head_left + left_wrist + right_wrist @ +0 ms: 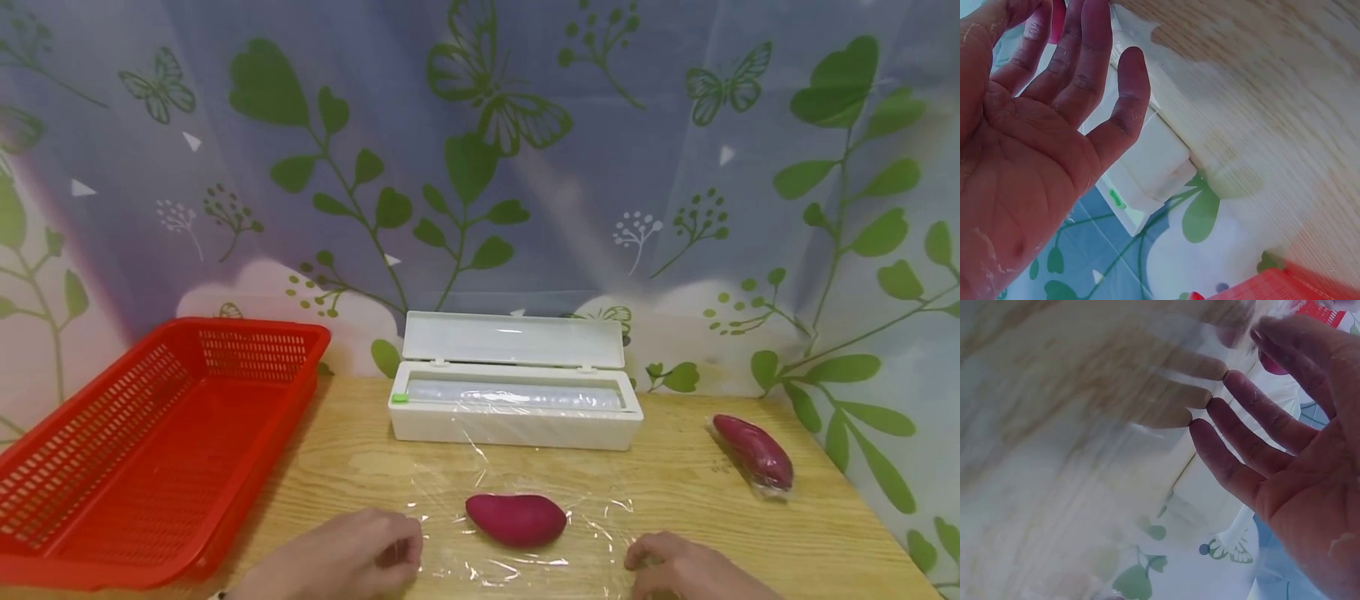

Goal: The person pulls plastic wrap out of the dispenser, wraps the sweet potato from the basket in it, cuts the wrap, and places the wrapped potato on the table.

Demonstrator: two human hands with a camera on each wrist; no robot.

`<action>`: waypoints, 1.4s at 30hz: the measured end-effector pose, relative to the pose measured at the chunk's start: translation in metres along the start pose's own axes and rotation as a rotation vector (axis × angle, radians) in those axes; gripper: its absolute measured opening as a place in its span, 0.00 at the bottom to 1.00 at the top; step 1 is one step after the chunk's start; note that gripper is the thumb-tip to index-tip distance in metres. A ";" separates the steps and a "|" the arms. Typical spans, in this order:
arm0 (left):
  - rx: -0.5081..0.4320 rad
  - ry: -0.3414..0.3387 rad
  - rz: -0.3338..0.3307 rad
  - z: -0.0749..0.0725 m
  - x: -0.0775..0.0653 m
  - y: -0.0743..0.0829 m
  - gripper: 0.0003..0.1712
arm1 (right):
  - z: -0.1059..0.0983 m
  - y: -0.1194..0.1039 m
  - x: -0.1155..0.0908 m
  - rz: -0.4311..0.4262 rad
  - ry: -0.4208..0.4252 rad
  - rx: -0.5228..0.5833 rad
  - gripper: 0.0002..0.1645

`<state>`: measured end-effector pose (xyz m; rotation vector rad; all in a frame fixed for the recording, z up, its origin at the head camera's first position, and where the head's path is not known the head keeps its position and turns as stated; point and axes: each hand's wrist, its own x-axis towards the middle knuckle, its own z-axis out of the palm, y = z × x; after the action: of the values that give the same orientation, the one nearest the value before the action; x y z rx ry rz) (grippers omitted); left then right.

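Observation:
A purple sweet potato (517, 520) lies on a sheet of clear cling film (491, 573) spread on the table. On the film's left edge is my left hand (356, 550), its thumb and forefinger pinching it. My right hand (678, 568) pinches the right edge between thumb and forefinger. In the right wrist view, the other fingers (1250, 422) of that hand reach down to the tabletop. Behind the sweet potato stands a white cling film dispenser (517, 429), lid raised, with the roll inside. The left thumb tip is out of the left wrist view.
A red plastic basket (258, 475) stands at the left. Toward the right edge of the wooden table (825, 550) lies another sweet potato (752, 450), wrapped in film. A curtain (570, 208) with leaves and butterflies hangs behind the table.

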<state>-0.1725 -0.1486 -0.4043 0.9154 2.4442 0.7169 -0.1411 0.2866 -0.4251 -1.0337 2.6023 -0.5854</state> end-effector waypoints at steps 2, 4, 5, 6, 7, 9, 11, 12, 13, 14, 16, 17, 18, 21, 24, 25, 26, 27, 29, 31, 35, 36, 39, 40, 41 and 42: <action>-0.017 -0.004 -0.015 -0.001 -0.001 0.000 0.04 | 0.000 0.002 0.001 -0.041 0.030 0.005 0.06; -0.038 -0.006 -0.026 -0.002 -0.002 0.000 0.03 | 0.000 0.004 0.002 -0.104 0.083 0.018 0.02; -0.045 -0.003 -0.025 -0.003 -0.002 0.000 0.03 | 0.000 0.004 0.002 -0.137 0.112 0.027 0.04; -0.047 0.004 -0.018 -0.003 -0.003 0.001 0.03 | 0.000 0.005 0.002 -0.168 0.144 0.034 0.06; -0.050 0.013 -0.014 -0.004 -0.004 0.001 0.02 | -0.001 0.006 0.001 -0.194 0.169 0.050 0.08; -0.065 0.030 -0.004 -0.005 -0.006 0.001 0.01 | -0.003 0.006 -0.001 -0.205 0.192 0.093 0.09; -0.082 0.046 -0.003 -0.006 -0.009 0.002 0.02 | -0.005 0.005 -0.003 -0.185 0.202 0.131 0.09; -0.090 0.056 -0.004 -0.006 -0.010 0.002 0.02 | -0.006 0.005 -0.004 -0.169 0.206 0.147 0.09; -0.101 0.062 -0.009 -0.006 -0.011 0.003 0.03 | -0.007 0.004 -0.005 -0.157 0.207 0.161 0.09; -0.105 0.069 -0.011 -0.007 -0.012 0.003 0.03 | -0.008 0.004 -0.006 -0.145 0.211 0.167 0.09; -0.113 0.078 -0.024 -0.008 -0.013 0.004 0.03 | -0.009 0.004 -0.007 -0.145 0.228 0.160 0.09; -0.108 0.086 -0.026 -0.008 -0.014 0.004 0.03 | -0.010 0.004 -0.008 -0.142 0.225 0.162 0.10; -0.105 0.090 -0.029 -0.008 -0.014 0.004 0.03 | -0.011 0.004 -0.008 -0.147 0.222 0.162 0.10; -0.103 0.093 -0.024 -0.007 -0.016 0.002 0.01 | -0.012 0.005 -0.008 -0.151 0.181 0.215 0.10; -0.118 0.088 -0.007 -0.007 -0.017 0.002 0.01 | -0.012 0.005 -0.009 -0.139 0.132 0.294 0.10; -0.132 0.085 -0.004 -0.007 -0.017 0.001 0.01 | -0.012 0.005 -0.009 -0.133 0.122 0.313 0.10; -0.129 0.090 0.001 -0.007 -0.017 0.002 0.01 | -0.012 0.004 -0.009 -0.125 0.115 0.326 0.10; -0.127 0.098 0.002 -0.008 -0.017 0.002 0.01 | -0.013 0.003 -0.009 -0.102 0.106 0.346 0.09; -0.138 0.115 -0.011 -0.009 -0.017 0.002 0.02 | -0.015 0.001 -0.008 -0.043 0.096 0.369 0.09; -0.129 0.147 -0.010 -0.010 -0.016 0.002 0.02 | -0.017 -0.001 -0.006 0.018 0.094 0.372 0.08; -0.130 0.205 -0.018 -0.010 -0.011 0.002 0.02 | -0.023 -0.006 -0.001 0.107 0.100 0.349 0.07; -0.129 0.219 -0.022 -0.010 -0.009 0.001 0.02 | -0.024 -0.006 0.000 0.128 0.099 0.351 0.07; -0.121 0.274 -0.013 -0.009 -0.002 0.001 0.03 | -0.025 -0.006 0.003 0.137 0.123 0.336 0.06; -0.119 0.289 -0.016 -0.009 0.000 0.001 0.04 | -0.025 -0.006 0.005 0.137 0.134 0.334 0.06; -0.107 0.311 -0.017 -0.009 0.003 0.001 0.04 | -0.025 -0.005 0.006 0.143 0.143 0.334 0.06; -0.099 0.332 -0.014 -0.009 0.005 0.001 0.04 | -0.025 -0.005 0.008 0.144 0.159 0.331 0.05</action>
<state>-0.1806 -0.1474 -0.3976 0.7926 2.6656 1.0473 -0.1533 0.2846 -0.4021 -0.7155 2.5618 -1.0547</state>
